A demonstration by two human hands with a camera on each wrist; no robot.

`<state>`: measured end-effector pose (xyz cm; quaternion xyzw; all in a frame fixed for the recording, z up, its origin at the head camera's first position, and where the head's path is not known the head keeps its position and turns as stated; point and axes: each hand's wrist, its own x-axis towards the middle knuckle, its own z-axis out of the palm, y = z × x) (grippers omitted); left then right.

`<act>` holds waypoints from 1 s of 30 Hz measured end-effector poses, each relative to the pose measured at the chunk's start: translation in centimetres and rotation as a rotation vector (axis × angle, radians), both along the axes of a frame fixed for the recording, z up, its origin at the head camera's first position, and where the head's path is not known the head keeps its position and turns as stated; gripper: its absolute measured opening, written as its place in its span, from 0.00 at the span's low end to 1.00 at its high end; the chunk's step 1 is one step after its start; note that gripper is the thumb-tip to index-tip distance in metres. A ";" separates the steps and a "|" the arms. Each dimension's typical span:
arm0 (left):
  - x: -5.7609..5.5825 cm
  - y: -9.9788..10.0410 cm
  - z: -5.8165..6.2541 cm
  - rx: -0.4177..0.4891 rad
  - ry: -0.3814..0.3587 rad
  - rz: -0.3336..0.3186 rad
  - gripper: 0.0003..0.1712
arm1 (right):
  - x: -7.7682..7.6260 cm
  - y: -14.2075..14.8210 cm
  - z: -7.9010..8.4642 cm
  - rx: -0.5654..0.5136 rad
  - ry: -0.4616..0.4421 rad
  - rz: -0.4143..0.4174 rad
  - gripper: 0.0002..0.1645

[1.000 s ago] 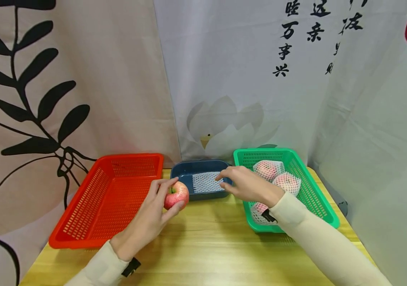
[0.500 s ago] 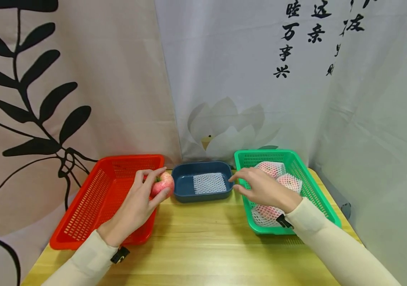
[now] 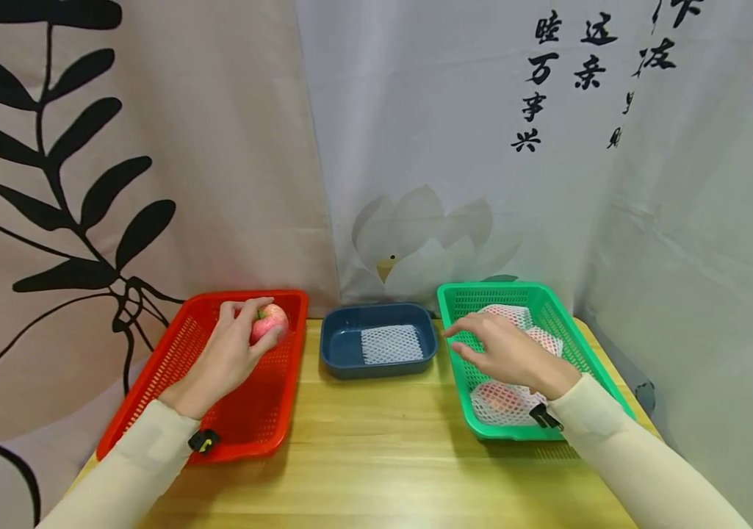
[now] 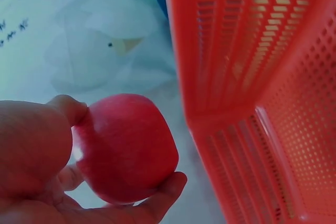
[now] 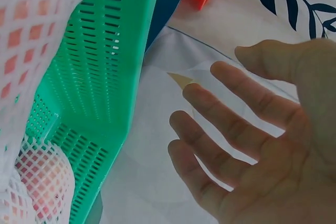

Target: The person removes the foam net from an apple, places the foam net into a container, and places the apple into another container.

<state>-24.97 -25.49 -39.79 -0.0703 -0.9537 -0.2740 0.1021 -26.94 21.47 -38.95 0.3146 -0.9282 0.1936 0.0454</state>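
Note:
My left hand (image 3: pixel 222 361) holds a red apple (image 3: pixel 270 323) between thumb and fingers, over the red basket (image 3: pixel 244 426). In the left wrist view the bare apple (image 4: pixel 126 148) shows no netting, and the basket's wall (image 4: pixel 181 51) stands beside it. My right hand (image 3: pixel 511 351) hovers over the left side of the green basket (image 3: pixel 447 316), its fingers spread and relaxed around nothing. Several apples in white foam nets (image 3: pixel 502 400) lie in that basket, partly hidden by the right hand and wrist.
Between the baskets a dark blue tray (image 3: pixel 343 371) holds a flat white foam net (image 3: pixel 391 344). All stand on a wooden table (image 3: pixel 376 455). A printed curtain (image 3: pixel 416 147) hangs close behind.
My left hand has carried the apple leftward, from in front of the blue tray to over the red basket. The right hand has drawn back to the right, away from the tray.

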 end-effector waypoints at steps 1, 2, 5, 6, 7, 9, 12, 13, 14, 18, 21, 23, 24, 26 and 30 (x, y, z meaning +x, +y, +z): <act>-0.3 -0.3 -0.1 -0.005 -0.010 0.008 0.38 | 0.0 0.1 -0.1 -0.003 -0.006 -0.002 0.16; -0.6 -0.6 -0.2 -0.006 -0.021 0.014 0.38 | -0.1 0.3 -0.1 -0.006 -0.006 -0.001 0.16; -1.8 -1.9 -0.8 -0.001 -0.023 0.021 0.39 | -0.3 0.6 -0.3 -0.012 -0.004 -0.009 0.15; -2.3 -2.5 -1.1 0.004 -0.021 0.019 0.39 | -0.4 0.8 -0.4 -0.012 -0.003 -0.012 0.16; -2.8 -3.0 -1.4 0.007 -0.023 0.020 0.40 | -0.5 1.0 -0.4 -0.013 -0.002 -0.016 0.16; -4.2 -4.3 -2.5 0.010 -0.006 0.021 0.41 | -0.7 1.3 -0.5 -0.012 -0.003 -0.024 0.16; -5.2 -5.4 -2.9 -0.003 -0.035 0.040 0.43 | -0.9 1.9 -0.7 -0.017 -0.016 -0.033 0.16; -5.4 -5.5 -2.9 -0.007 -0.047 0.047 0.43 | -1.0 2.1 -0.7 -0.019 -0.017 -0.038 0.15; -5.5 -5.7 -2.9 -0.012 -0.056 0.056 0.43 | -1.1 2.4 -0.8 -0.020 -0.015 -0.041 0.15; -5.5 -5.7 -2.0 -0.044 -0.118 0.081 0.41 | -1.4 3.4 -1.0 -0.032 0.002 -0.050 0.14; -6.1 -6.4 -2.2 -0.064 -0.145 0.088 0.41 | -1.6 4.1 -1.0 -0.039 0.011 -0.055 0.14; -6.7 -6.9 -2.5 -0.073 -0.159 0.089 0.41 | -1.7 4.6 -1.1 -0.046 0.011 -0.062 0.14; -6.9 -7.0 -2.6 -0.074 -0.171 0.090 0.41 | -1.8 4.8 -1.1 -0.048 0.009 -0.070 0.14; -7.2 -7.4 -2.8 -0.079 -0.187 0.092 0.41 | -1.8 5.2 -1.0 -0.056 0.004 -0.082 0.15; -7.7 -8.1 -3.5 -0.085 -0.228 0.093 0.41 | -1.9 5.8 -0.9 -0.055 -0.009 -0.106 0.16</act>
